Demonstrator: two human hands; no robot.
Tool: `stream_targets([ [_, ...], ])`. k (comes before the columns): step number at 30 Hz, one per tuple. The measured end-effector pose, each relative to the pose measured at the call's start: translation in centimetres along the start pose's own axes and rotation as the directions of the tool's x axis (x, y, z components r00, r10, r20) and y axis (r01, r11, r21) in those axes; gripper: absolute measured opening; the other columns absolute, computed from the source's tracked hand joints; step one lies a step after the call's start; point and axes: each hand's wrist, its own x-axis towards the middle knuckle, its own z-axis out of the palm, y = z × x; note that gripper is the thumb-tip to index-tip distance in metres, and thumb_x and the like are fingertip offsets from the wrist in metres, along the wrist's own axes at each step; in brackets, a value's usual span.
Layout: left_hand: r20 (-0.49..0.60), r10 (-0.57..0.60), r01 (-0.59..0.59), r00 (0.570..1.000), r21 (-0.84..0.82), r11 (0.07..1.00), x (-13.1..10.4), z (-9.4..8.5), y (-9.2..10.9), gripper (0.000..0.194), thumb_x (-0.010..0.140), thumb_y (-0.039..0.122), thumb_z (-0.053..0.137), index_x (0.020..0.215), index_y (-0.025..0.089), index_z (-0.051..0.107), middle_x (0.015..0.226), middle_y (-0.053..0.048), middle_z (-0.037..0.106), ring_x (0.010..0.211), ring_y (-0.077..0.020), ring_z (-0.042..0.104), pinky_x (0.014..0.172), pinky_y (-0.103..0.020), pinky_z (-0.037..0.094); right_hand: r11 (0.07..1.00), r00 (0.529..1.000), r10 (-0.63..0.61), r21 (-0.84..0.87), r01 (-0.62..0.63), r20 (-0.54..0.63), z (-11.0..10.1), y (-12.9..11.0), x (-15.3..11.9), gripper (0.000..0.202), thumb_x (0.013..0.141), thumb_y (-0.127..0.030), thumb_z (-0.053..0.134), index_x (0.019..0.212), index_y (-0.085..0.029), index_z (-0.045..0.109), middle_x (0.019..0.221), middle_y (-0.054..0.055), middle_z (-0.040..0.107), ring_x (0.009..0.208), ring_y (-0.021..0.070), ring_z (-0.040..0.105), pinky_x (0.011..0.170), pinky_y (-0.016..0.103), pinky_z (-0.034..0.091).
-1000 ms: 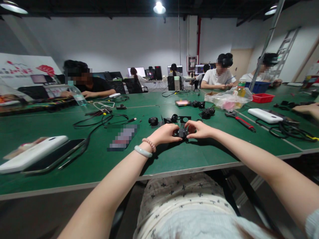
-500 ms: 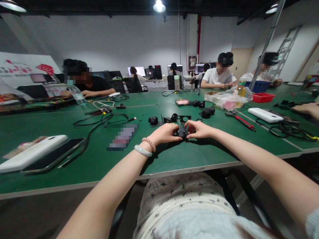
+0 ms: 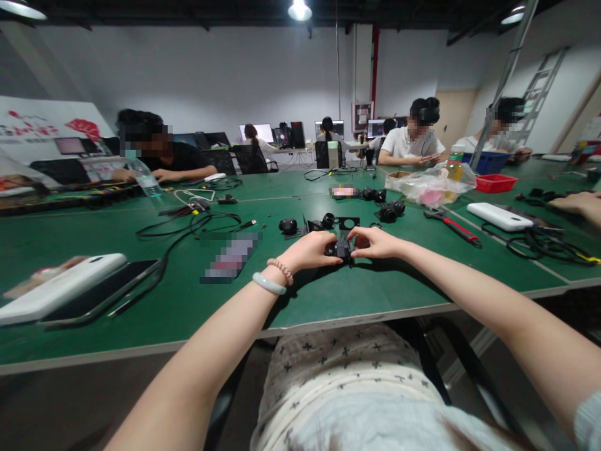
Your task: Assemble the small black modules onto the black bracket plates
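Between my two hands is a small black camera-like part point(image 3: 343, 249), held just above or on the green table. My left hand point(image 3: 313, 249) grips its left side with thumb and fingers, a bead bracelet and a pale bangle on that wrist. From the other side, the curled fingers and thumb of my right hand point(image 3: 374, 243) pinch the same part. Just beyond my fingers stand a black plate with a round hole point(image 3: 349, 223) and a round black lens-like piece point(image 3: 328, 220). Another black lens-like piece point(image 3: 288, 226) lies to the left. My fingers hide some of the held part.
On the green table point(image 3: 357, 294), a phone point(image 3: 101, 294), a white power bank point(image 3: 66, 285) and cables point(image 3: 197, 225) lie left. To the right are a red-handled wrench point(image 3: 457, 230), a white device point(image 3: 500, 217) and a plastic bag point(image 3: 436, 188). Co-workers sit across the table.
Both hands keep their hold on the black part in nearly the same place. The view has shifted very slightly.
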Motion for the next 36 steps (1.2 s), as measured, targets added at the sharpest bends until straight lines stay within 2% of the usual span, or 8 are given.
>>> stream_targets([
  [12, 0.004, -0.004, 0.004, 1.0, 0.004, 1.0, -0.03, 0.14, -0.14, 0.031, 0.065, 0.039, 0.058, 0.084, 0.014, 0.056, 0.072, -0.003, 0.057, 0.063, -0.0135, 0.051, 0.058, -0.023, 0.036, 1.0, 1.0, -0.014, 0.003, 0.014, 0.026, -0.04, 0.02, 0.03, 0.043, 0.072, -0.045, 0.051, 0.099, -0.012, 0.053, 0.067, 0.002, 0.057, 0.058, 0.0111, 0.049, 0.054, 0.021, 0.035],
  [20, 0.008, -0.025, 0.025, 1.0, -0.003, 1.0, 0.01, 0.06, 0.05, 0.032, 0.064, 0.038, 0.059, 0.084, 0.014, 0.057, 0.072, -0.003, 0.057, 0.064, -0.0137, 0.051, 0.057, -0.023, 0.036, 1.0, 1.0, -0.004, 0.003, 0.004, 0.026, -0.11, -0.2, 0.0, 0.035, 0.075, -0.042, 0.047, 0.091, -0.012, 0.057, 0.069, 0.002, 0.057, 0.061, 0.0113, 0.049, 0.055, 0.02, 0.034],
  [26, 0.004, 0.014, -0.014, 1.0, 0.016, 1.0, 0.02, 0.11, -0.08, 0.032, 0.066, 0.04, 0.058, 0.084, 0.014, 0.056, 0.072, -0.003, 0.056, 0.064, -0.0138, 0.051, 0.057, -0.023, 0.035, 0.999, 0.998, 0.028, 0.018, -0.029, 0.053, -0.09, -0.1, 0.16, 0.032, 0.077, -0.04, 0.044, 0.084, -0.011, 0.057, 0.071, 0.003, 0.058, 0.063, 0.0119, 0.05, 0.058, 0.021, 0.035],
  [36, -0.002, 0.029, -0.029, 1.0, 0.021, 0.999, 0.03, 0.12, -0.02, 0.031, 0.066, 0.041, 0.058, 0.082, 0.015, 0.055, 0.072, -0.003, 0.057, 0.064, -0.0139, 0.051, 0.057, -0.023, 0.035, 0.997, 0.993, 0.054, 0.054, -0.06, 0.103, 0.24, 0.43, 0.32, 0.038, 0.082, -0.043, 0.032, 0.073, -0.013, 0.052, 0.066, 0.001, 0.052, 0.058, 0.0094, 0.044, 0.057, 0.021, 0.034],
])
